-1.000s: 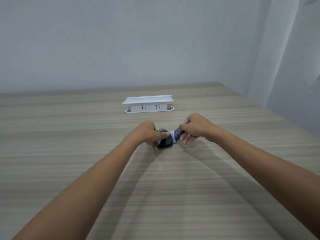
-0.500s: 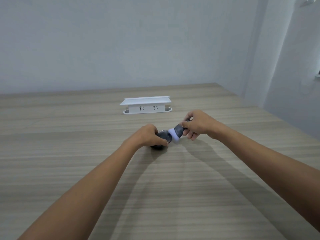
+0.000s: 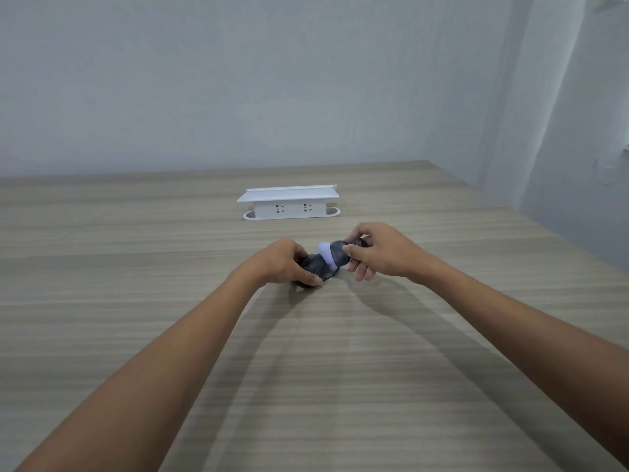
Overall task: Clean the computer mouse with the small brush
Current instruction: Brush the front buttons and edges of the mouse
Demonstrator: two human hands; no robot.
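Holding the dark mouse (image 3: 315, 265) down on the wooden table (image 3: 340, 386), the left hand (image 3: 284, 264) has its fingers curled round the mouse's left side. The right hand (image 3: 381, 255) pinches the dark handle of the small brush (image 3: 335, 255), thumb and fingers tight on it. The brush's pale tip points left and sits at the top right of the mouse, touching it or very close; the blur makes it hard to say which.

Things could go wrong from here. If the right hand pushes too hard, the mouse could slip out from under the left fingers and slide away. The brush could also skip off the round top and miss the dirt.

Half a second ago the brush tip was lower and nearer the left hand. Now it is a bit higher and to the right, and the right hand has lifted with it. The white socket box (image 3: 291, 204) behind has not moved.
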